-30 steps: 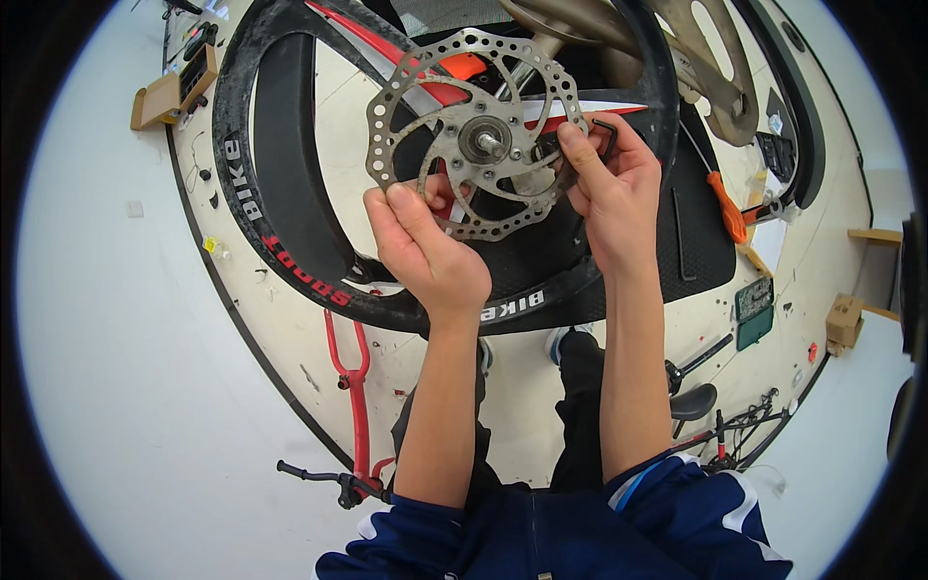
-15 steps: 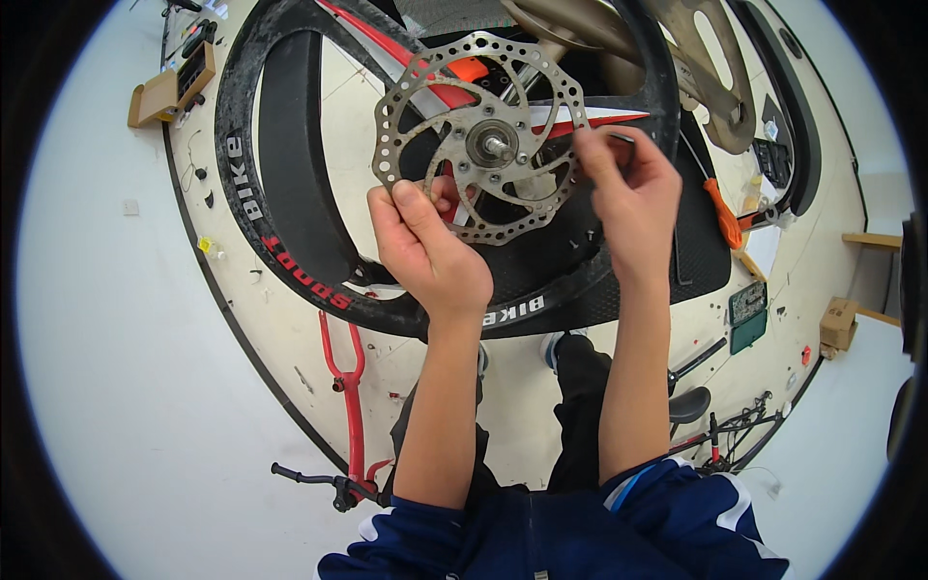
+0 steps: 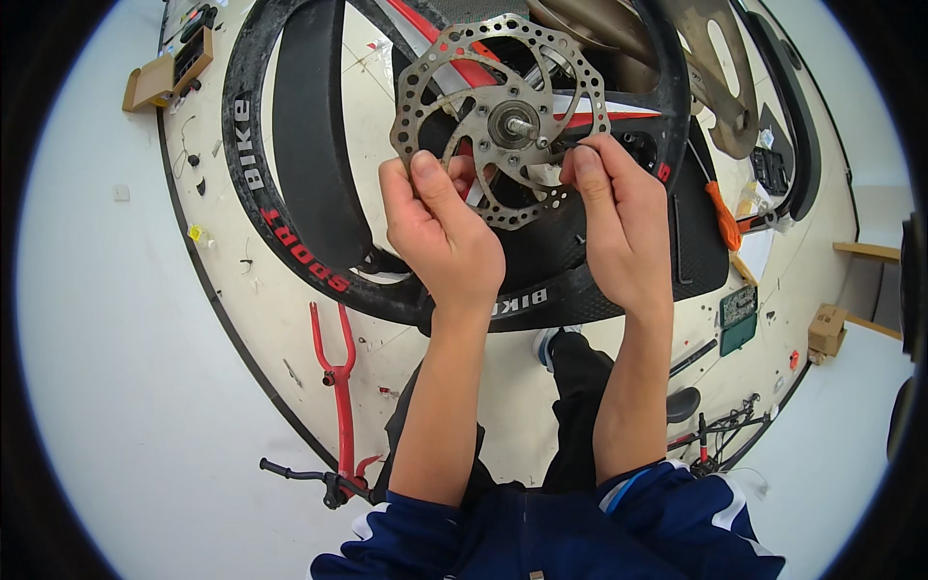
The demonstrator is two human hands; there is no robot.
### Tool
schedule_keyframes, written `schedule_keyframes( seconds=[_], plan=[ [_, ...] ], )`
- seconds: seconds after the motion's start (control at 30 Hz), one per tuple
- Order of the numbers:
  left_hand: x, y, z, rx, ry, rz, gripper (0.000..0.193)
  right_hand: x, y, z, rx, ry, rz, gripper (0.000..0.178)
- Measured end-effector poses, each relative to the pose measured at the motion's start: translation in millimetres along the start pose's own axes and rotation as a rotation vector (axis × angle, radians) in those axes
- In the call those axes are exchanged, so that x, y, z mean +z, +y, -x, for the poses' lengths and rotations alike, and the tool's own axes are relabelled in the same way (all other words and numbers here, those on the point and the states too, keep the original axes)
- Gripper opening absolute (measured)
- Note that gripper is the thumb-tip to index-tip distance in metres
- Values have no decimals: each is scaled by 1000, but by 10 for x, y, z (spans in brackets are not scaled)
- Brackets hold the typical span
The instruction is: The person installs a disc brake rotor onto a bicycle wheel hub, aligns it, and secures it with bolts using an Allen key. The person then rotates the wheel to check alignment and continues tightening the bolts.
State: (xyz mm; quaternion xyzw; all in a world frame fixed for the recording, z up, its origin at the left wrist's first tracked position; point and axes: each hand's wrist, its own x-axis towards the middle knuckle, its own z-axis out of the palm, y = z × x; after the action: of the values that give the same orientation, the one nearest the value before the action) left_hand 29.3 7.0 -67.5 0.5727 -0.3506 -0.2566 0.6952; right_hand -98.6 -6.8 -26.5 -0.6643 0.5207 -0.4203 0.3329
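A silver brake disc (image 3: 501, 198) with a perforated rim sits around the hub axle (image 3: 522, 128) of a black bicycle wheel (image 3: 253, 198). My left hand (image 3: 440, 217) is closed on the disc's lower left edge, thumb on the face and fingers curled behind. My right hand (image 3: 619, 208) is closed at the disc's lower right, pinching a thin dark hex key (image 3: 572, 145). The key's end points at the bolts around the hub; whether it sits in one I cannot tell. My fingers hide most of the key.
Right of the wheel, an orange-handled screwdriver (image 3: 723, 215) and an L-shaped key (image 3: 679, 242) lie on a black mat (image 3: 710, 266). A green case (image 3: 739, 333) is on the floor. A red fork (image 3: 343, 406) with handlebar stands lower left. An opened cardboard box (image 3: 150, 85) is far left.
My right hand has shifted inward, bringing the key from beside the disc's right edge to near the hub bolts. The disc and my left hand appear slightly up and right.
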Motion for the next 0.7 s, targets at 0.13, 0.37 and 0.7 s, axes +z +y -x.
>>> schedule_keyframes(
  seconds=[0.13,0.37,0.7],
  plan=[
    [20,44,-7,-11,8,-12,33,14,13,-15,-6,11,38,19],
    [-17,27,-37,-10,-24,26,33,59,19,-19,-48,3,73,18],
    [-11,13,-48,-13,-16,68,32,-69,-17,-136,-193,-159,394,10]
  ],
)
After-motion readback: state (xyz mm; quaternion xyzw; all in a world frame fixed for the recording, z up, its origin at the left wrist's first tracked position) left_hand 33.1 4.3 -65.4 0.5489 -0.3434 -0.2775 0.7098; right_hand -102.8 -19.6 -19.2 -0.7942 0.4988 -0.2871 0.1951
